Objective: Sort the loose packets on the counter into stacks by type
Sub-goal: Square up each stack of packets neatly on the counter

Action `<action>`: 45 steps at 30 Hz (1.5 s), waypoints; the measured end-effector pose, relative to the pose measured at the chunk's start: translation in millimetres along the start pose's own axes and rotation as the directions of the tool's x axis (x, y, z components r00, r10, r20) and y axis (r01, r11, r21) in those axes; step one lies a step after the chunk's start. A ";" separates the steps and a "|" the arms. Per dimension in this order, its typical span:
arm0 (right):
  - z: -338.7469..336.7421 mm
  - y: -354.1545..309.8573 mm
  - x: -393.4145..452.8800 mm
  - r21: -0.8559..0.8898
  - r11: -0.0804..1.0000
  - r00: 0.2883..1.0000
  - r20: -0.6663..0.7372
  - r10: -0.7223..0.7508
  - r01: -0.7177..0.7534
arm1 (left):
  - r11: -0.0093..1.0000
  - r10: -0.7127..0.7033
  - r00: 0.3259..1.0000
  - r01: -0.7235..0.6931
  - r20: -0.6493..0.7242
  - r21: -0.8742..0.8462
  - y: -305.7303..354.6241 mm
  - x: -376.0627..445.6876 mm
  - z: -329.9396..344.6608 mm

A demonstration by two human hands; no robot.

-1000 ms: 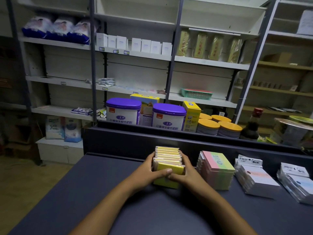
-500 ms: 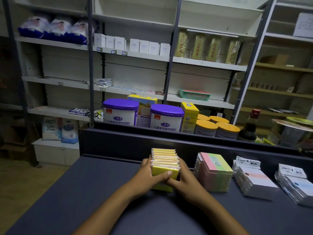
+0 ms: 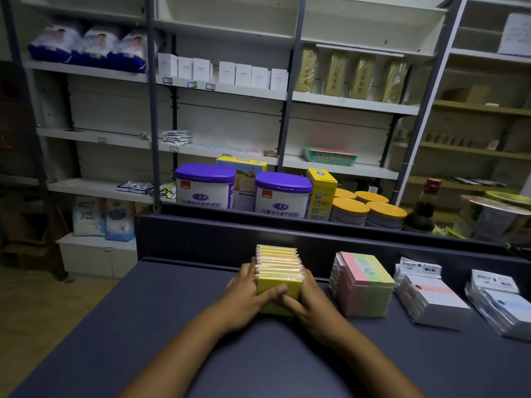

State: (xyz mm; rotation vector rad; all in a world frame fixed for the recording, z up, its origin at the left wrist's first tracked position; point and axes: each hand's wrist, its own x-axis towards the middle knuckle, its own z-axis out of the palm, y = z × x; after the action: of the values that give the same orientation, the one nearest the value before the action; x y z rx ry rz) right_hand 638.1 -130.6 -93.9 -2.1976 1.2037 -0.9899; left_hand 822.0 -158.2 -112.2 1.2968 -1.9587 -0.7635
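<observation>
A stack of yellow packets stands on the dark blue counter. My left hand grips its left side with the thumb across the front packet. My right hand grips the right side, thumb also on the front. To the right stand three more stacks: pink-and-green packets, white packets with an orange mark, and white packets with blue print.
A raised dark ledge runs along the counter's far edge. Behind it stand two purple-lidded tins, yellow boxes, orange-lidded jars and a dark bottle. White shelving with goods fills the wall.
The yellow stack and both hands sit slightly farther from me. My thumbs have come closer together on the front packet.
</observation>
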 end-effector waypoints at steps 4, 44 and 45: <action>-0.9 -0.9 -1.8 0.031 0.999 1.000 0.016 0.012 -0.012 | 0.999 0.000 1.000 0.000 0.003 -0.039 -4.8 -0.3 1.7; -19.8 -11.4 0.9 0.406 0.895 0.983 0.064 0.174 -0.185 | 0.853 0.115 0.993 -0.103 -0.008 -0.512 13.4 -7.2 -31.2; -20.6 -11.7 0.3 0.393 0.904 0.985 0.053 0.162 -0.170 | 0.859 0.116 0.993 -0.101 -0.002 -0.502 13.6 -7.7 -31.7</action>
State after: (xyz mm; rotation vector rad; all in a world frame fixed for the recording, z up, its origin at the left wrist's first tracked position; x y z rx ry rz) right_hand 628.8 -125.6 -72.7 -1.7542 1.0520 -1.0349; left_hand 841.6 -149.9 -84.0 0.8554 -1.6765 -1.1466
